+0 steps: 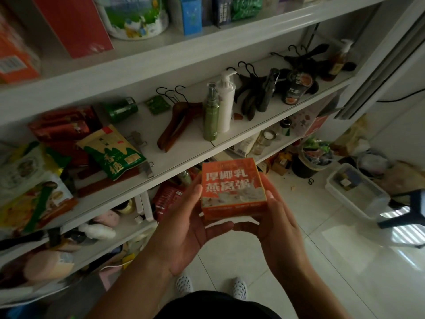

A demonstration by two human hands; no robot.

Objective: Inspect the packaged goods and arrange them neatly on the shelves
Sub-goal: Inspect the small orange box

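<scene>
As left hand, right hand clasp it — square carton tilts.

View: head, sole camera.
Mount: worn on the person's head, above the arms.
Facing: forward and steeply down, rolled so the white shelves run diagonally from lower left to upper right.
Lens: wide-angle, straight edges bowed toward the borders.
Near field: left hand and right hand gripping the orange box at centre, close under the lens.
Bottom edge: white shoes directly below, on the tiled floor.
Mid field: shelf boards filling left and top, near; floor filling right.
</scene>
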